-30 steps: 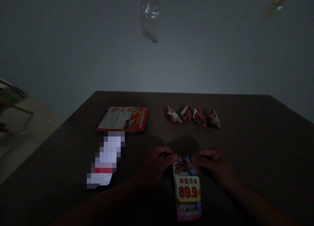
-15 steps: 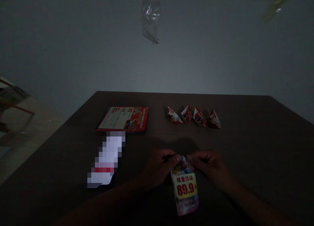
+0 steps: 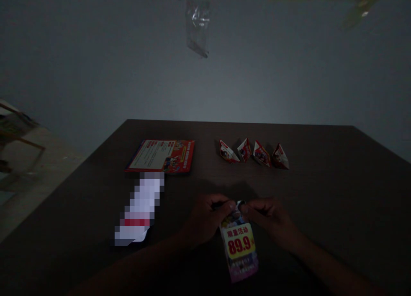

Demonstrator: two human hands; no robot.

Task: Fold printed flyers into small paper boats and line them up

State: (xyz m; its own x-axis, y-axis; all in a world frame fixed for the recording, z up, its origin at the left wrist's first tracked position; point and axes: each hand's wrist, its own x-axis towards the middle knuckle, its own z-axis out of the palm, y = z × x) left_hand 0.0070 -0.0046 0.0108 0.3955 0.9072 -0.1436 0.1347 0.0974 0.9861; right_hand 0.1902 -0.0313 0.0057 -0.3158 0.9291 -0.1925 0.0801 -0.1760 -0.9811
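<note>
A colourful printed card [image 3: 240, 247] with a yellow label reading 89.9 hangs between my hands near the table's front. My left hand [image 3: 212, 217] pinches its upper left corner between thumb and fingers. At the upper right corner, my right hand [image 3: 269, 219] grips it the same way. The card's top edge looks bent, with a pale bit showing between the thumbs. Beyond the hands, several small folded red and white paper pieces [image 3: 245, 150] stand in a row.
On the dark table [image 3: 321, 159], a stack of red printed sheets [image 3: 186, 157] lies at the back left. A blurred-out bright object [image 3: 146, 202] is in front of it. Clear plastic [image 3: 197, 24] hangs on the wall.
The card has shifted slightly left and tilted a little, and its top edge has changed shape between my thumbs. Both hands keep hold of it.
</note>
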